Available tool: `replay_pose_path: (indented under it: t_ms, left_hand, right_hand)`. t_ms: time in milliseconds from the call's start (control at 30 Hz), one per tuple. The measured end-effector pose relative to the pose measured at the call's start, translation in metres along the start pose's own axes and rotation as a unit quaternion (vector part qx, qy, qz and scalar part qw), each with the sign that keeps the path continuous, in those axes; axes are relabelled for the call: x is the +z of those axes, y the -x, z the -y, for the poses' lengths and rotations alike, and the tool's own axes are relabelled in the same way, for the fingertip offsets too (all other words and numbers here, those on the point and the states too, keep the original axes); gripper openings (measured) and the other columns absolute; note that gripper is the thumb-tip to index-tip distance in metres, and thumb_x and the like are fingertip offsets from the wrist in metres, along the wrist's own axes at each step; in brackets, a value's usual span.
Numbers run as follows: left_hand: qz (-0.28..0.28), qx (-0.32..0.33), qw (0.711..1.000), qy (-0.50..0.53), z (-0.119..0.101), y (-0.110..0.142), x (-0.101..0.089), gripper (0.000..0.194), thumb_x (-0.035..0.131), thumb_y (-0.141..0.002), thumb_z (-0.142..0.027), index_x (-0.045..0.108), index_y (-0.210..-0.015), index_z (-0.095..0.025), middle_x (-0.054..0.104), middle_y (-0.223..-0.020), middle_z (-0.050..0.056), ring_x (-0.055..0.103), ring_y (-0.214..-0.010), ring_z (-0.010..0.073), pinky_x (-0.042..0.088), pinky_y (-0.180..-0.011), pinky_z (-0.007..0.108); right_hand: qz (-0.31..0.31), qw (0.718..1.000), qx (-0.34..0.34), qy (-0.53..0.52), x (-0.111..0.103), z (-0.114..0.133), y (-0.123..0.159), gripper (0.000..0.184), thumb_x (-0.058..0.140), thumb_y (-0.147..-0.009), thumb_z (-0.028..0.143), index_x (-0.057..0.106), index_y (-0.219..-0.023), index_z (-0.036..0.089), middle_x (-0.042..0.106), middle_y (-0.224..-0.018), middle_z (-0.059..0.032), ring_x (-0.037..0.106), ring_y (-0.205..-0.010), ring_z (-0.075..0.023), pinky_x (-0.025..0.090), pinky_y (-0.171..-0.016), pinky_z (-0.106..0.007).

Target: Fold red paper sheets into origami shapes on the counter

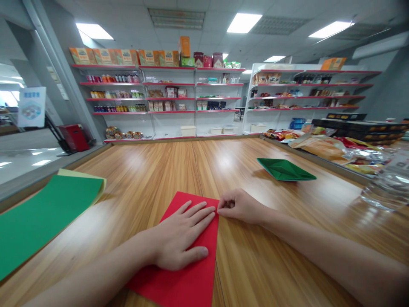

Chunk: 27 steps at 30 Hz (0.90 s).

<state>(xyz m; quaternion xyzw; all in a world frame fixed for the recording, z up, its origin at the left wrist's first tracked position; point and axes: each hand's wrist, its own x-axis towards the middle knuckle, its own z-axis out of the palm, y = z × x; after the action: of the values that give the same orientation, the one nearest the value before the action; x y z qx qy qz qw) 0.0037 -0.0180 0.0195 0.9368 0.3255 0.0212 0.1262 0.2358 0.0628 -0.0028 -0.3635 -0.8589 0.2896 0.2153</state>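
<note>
A sheet of red paper (198,279) lies on the wooden table in front of me. Flat on top of it rests my left hand (182,234), its fingers stretched out and the thumb apart. At the paper's right edge, close to the far corner, my right hand (238,207) is closed, with thumb and forefinger pinched at the edge. The curled fingers partly hide that contact. Further off to the right sits a folded green paper piece (286,169) with raised edges.
Sheets of green paper (47,213), with a pale yellow one beneath, lie at the left. A clear plastic bottle (390,183) stands at the right edge, near packaged snacks (329,149) and stacked black boxes (367,128). Stocked shelves (172,99) line the far wall beyond the wooden table (153,166).
</note>
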Motion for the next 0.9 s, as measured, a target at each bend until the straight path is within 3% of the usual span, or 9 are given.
replay_pose_path:
  t_ms: [233, 400, 733, 900]
  left_hand:
    - [0.008, -0.005, 1.000, -0.011, 0.001, -0.002, 0.003, 0.062, 0.030, -0.096, -0.046, 0.012, -0.148, -0.019, 0.012, -0.155, 0.008, 0.005, -0.142, 0.0269, 0.008, -0.115, 0.048]
    - [0.004, -0.007, 1.000, -0.018, 0.000, -0.003, 0.001, 0.061, 0.033, -0.095, -0.044, 0.015, -0.148, -0.019, 0.017, -0.154, 0.008, 0.006, -0.141, 0.0275, 0.010, -0.115, 0.050]
    - [0.019, -0.017, 0.999, -0.037, 0.000, -0.003, 0.003, 0.062, 0.028, -0.095, -0.047, 0.015, -0.148, -0.016, 0.014, -0.154, 0.011, 0.005, -0.142, 0.0271, 0.008, -0.114, 0.051]
    - [0.027, -0.025, 0.999, -0.034, -0.001, -0.003, 0.002, 0.064, 0.024, -0.095, -0.050, 0.011, -0.148, -0.015, 0.010, -0.154, 0.011, 0.003, -0.142, 0.0264, 0.008, -0.114, 0.051]
  right_hand:
    - [0.027, 0.999, -0.038, 0.011, 0.007, 0.011, 0.009, 0.013, 0.059, -0.072, 0.019, 0.071, -0.074, 0.014, 0.060, -0.059, 0.0007, 0.048, -0.053, -0.0080, 0.034, -0.049, -0.018]
    - [0.082, 0.992, -0.091, 0.018, 0.009, 0.022, 0.013, 0.012, 0.059, -0.073, 0.018, 0.070, -0.073, 0.015, 0.061, -0.060, 0.0008, 0.050, -0.053, -0.0076, 0.036, -0.050, -0.017]
    - [0.130, 0.980, -0.152, 0.014, 0.022, 0.037, 0.025, 0.010, 0.062, -0.073, 0.016, 0.071, -0.073, 0.014, 0.062, -0.059, 0.0015, 0.053, -0.052, -0.0064, 0.037, -0.051, -0.016]
    - [0.208, 0.951, -0.228, -0.004, 0.029, 0.060, 0.037, 0.010, 0.063, -0.077, 0.021, 0.071, -0.080, 0.014, 0.067, -0.068, 0.0012, 0.056, -0.057, -0.0062, 0.040, -0.056, -0.015]
